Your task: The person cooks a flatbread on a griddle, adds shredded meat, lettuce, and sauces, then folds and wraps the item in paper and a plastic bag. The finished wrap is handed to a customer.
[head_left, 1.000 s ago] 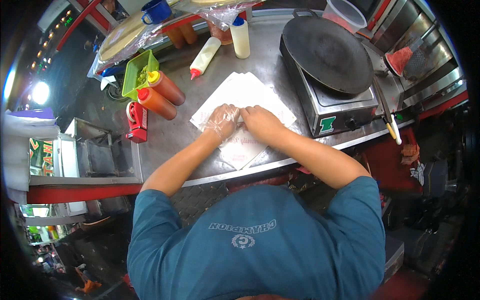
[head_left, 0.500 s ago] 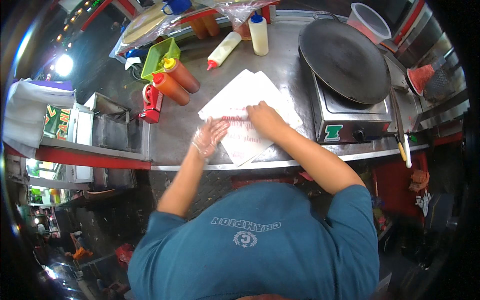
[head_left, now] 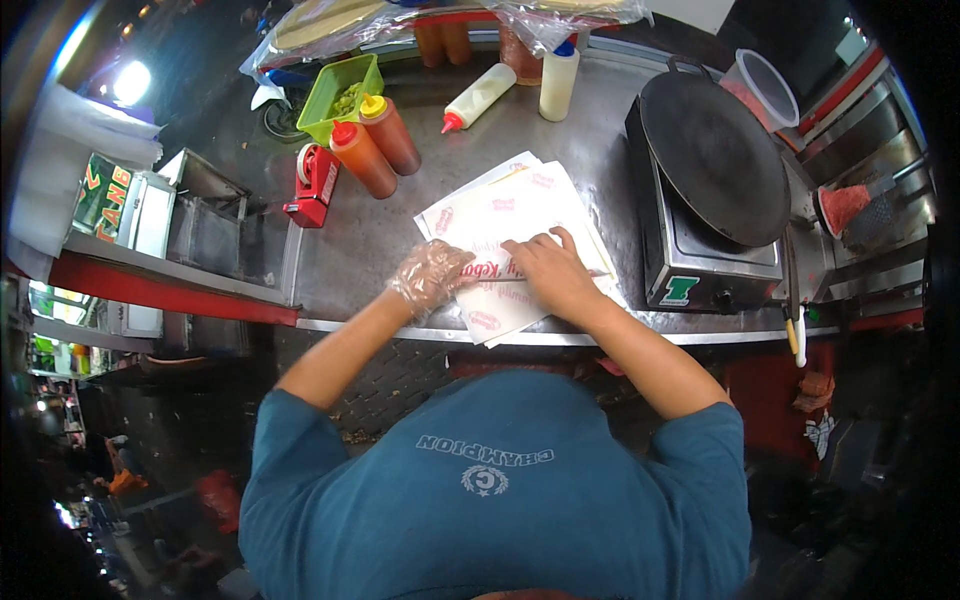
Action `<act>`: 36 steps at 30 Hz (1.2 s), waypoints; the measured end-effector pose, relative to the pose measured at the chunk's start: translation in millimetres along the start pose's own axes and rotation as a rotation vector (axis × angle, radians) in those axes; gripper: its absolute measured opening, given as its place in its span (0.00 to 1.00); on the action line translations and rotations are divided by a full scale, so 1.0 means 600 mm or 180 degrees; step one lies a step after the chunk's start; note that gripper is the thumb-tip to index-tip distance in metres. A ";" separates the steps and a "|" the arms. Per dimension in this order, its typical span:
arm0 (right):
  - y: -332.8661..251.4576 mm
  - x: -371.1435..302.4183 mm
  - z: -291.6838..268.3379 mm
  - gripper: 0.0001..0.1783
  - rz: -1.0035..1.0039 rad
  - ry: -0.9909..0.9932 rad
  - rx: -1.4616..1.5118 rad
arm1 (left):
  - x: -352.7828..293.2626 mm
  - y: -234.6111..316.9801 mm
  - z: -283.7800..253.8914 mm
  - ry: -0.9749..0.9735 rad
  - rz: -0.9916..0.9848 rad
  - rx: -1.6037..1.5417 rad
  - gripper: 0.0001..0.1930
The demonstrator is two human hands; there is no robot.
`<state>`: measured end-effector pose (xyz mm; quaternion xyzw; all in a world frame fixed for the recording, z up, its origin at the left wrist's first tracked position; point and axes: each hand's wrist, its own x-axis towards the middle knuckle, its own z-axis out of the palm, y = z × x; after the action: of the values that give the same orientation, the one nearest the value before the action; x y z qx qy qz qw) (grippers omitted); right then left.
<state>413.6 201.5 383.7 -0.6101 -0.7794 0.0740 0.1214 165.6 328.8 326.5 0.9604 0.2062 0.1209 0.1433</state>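
Note:
White wrapping paper (head_left: 520, 205) with red print lies stacked at an angle on the steel counter. Across its near part runs a folded-over band of the same paper, between my hands. My left hand (head_left: 430, 275), in a clear plastic glove, is curled at the left end of this band. My bare right hand (head_left: 552, 272) bends its fingers over the right end and presses it down. Whether anything lies inside the fold is hidden. The stack's near corner sticks out toward the counter's front edge.
On the right, a black round griddle (head_left: 715, 160) sits on a steel gas stove (head_left: 700, 275). Sauce bottles (head_left: 365, 160), a green tub (head_left: 322, 105) and a red tape dispenser (head_left: 315, 188) stand at the left. Farther back are a lying white bottle (head_left: 482, 97) and an upright one (head_left: 558, 88).
My left hand has gone from lying flat, fingers stretched, to curling at the paper's left end. A folded band now shows between my hands. The whole view has shifted slightly.

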 end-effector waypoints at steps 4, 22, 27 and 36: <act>0.038 0.074 0.007 0.21 0.0453 0.0642 -0.0328 | 0.061 -0.075 0.013 -0.0372 0.0505 -0.0156 0.17; 0.034 0.089 -0.007 0.13 -0.0594 0.0824 0.0092 | 0.075 0.007 -0.016 0.0423 0.0033 0.0236 0.26; 0.035 0.086 0.031 0.12 -0.0373 0.1507 0.0042 | 0.101 0.008 -0.006 -0.0134 -0.0639 -0.0291 0.28; -0.273 0.437 0.120 0.24 0.0345 0.0399 0.4095 | 0.028 -0.020 0.116 0.0762 -0.0131 -0.0281 0.29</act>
<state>181.3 417.9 383.7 -0.4572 -0.5389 0.4965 0.5040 196.3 330.6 260.9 0.9274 0.2360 0.2406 0.1623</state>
